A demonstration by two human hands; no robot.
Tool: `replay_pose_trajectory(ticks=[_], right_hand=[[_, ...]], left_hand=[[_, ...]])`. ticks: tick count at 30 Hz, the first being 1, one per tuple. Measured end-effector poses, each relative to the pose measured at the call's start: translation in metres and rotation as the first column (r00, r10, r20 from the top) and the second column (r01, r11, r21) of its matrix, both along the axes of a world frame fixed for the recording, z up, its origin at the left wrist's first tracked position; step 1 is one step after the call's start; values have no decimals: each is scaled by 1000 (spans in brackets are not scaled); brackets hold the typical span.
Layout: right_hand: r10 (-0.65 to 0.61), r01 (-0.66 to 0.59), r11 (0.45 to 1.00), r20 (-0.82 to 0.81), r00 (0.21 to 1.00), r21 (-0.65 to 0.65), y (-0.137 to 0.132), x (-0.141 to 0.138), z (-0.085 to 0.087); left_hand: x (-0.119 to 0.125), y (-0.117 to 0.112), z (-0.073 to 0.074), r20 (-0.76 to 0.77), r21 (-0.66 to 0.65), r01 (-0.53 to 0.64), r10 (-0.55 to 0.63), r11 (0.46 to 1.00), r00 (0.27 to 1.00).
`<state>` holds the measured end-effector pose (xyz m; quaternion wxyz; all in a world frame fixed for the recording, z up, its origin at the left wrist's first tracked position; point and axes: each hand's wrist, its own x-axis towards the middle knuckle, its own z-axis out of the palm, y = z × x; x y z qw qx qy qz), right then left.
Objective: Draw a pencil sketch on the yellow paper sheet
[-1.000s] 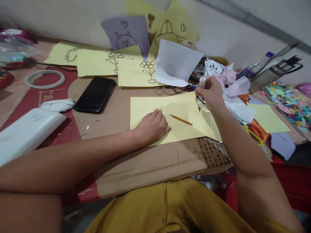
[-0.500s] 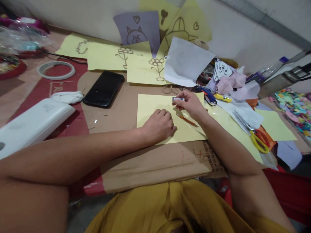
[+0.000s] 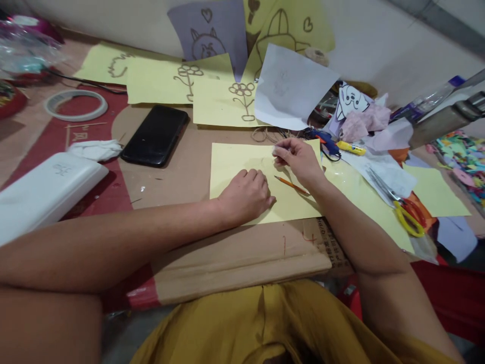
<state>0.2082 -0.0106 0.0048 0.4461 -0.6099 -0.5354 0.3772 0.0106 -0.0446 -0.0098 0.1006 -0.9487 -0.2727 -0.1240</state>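
Note:
A sheet of yellow paper (image 3: 223,162) lies on the cardboard with faint pencil lines near its upper middle. My left hand (image 3: 248,197) rests on the sheet, its fingers curled under in a loose fist with nothing visible in them. Above the paper's upper right part, my right hand (image 3: 297,159) pinches a small eraser (image 3: 274,150) between thumb and fingers. Only the eraser's white end shows; the rest is hidden by the fingers. An orange pencil (image 3: 290,184) lies on the sheet between my hands, its tip toward the left hand.
A black phone (image 3: 155,135), a roll of tape (image 3: 76,105) and a white device (image 3: 49,194) are on the left. Yellow flower drawings (image 3: 212,103) stand behind. On the right are scissors (image 3: 408,218), a yellow tube (image 3: 351,148), a blue glue gun (image 3: 328,144) and paper scraps.
My right hand has turned the eraser, so its blue sleeve no longer shows and the white end does. My left hand stays on the paper. The view has shifted slightly.

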Motion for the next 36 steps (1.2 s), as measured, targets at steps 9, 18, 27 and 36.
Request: replay_pose_trajectory(ticks=[9,18,27,36], right_hand=[[75,-88,992,141,987,91,-5,4,16],[108,-120,985,101,989,125,-12,-3,11],[34,-60,992,221,975,113,-10,-9,-5],[11,-74,989,447,895,124,-17,-14,-1]], left_hand=[[1,0,2,-18,-49,-10,9,999,1000],[1,0,3,-36,-47,-13,12,999,999],[1,0,1,-5,1,2,-2,1000,1000],[0,0,-1,-12,11,7,-7,1000,1000]])
